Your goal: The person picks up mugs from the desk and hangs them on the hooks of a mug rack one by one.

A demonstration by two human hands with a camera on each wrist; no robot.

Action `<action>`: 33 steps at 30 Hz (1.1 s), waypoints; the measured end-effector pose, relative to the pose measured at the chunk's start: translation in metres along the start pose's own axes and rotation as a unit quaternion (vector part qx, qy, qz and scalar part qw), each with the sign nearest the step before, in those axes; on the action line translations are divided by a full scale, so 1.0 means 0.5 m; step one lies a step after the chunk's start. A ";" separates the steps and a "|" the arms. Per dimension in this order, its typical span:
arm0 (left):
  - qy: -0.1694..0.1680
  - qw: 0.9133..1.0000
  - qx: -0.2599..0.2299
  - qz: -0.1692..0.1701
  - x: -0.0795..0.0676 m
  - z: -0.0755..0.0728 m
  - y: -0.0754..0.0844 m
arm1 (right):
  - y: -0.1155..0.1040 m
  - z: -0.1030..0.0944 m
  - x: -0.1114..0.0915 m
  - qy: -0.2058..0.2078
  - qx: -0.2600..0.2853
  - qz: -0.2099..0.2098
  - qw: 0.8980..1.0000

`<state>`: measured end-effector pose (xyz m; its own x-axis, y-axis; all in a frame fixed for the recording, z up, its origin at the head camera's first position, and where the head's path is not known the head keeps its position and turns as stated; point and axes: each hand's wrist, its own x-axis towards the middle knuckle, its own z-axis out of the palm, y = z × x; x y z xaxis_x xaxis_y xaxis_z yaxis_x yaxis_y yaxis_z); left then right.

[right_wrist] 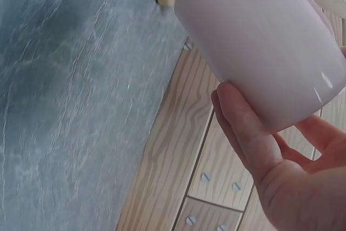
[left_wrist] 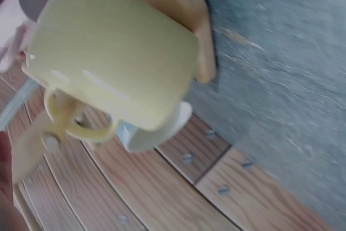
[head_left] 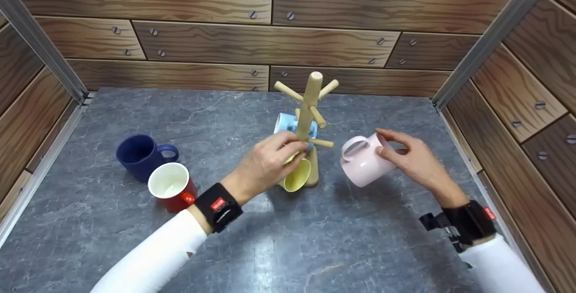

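My right hand (head_left: 416,162) holds a pale pink mug (head_left: 366,162) tilted in the air, right of the wooden mug tree (head_left: 310,99). The mug's handle faces the tree; thumb and fingers (right_wrist: 238,112) grip its body. A yellow mug (left_wrist: 113,47) hangs low on the tree, its handle looped over a peg (left_wrist: 51,142). Over that mug, my left hand (head_left: 270,160) has its fingers bent close to the trunk; whether they grip it I cannot tell. Behind the trunk hangs a light blue mug (head_left: 283,123), partly hidden.
On the grey marbled table (head_left: 252,248), a dark blue mug (head_left: 139,158) and a red mug (head_left: 173,189) with white inside stand upright at the left, close together. Several bare pegs (head_left: 288,90) stick out from the upper trunk. Wood-patterned walls (head_left: 202,41) enclose the back and sides.
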<state>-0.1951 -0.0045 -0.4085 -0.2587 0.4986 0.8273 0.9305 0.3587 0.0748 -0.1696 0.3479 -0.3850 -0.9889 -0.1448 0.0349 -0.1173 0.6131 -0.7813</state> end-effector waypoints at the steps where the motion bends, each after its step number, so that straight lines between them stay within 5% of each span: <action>1: -0.004 1.000 -0.001 0.001 0.004 0.005 0.004 | -0.002 0.004 0.002 -0.002 0.001 -0.001 1.000; 7: -0.035 0.999 -0.005 -0.013 0.018 0.038 0.022 | -0.012 0.020 0.008 -0.014 0.005 0.006 1.000; 14: -0.109 0.992 0.001 -0.057 0.027 0.070 0.041 | -0.021 0.036 0.017 -0.024 0.007 0.006 1.000; 33: -0.155 0.986 0.009 -0.068 0.038 0.094 0.030 | -0.015 0.069 0.054 -0.050 0.019 0.043 0.998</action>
<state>-0.1983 0.0474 -0.4175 -0.4499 0.6607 0.6009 0.8777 0.4513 0.1609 -0.1922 0.3126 -0.3996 -0.9808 -0.1710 -0.0939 -0.0274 0.5975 -0.8014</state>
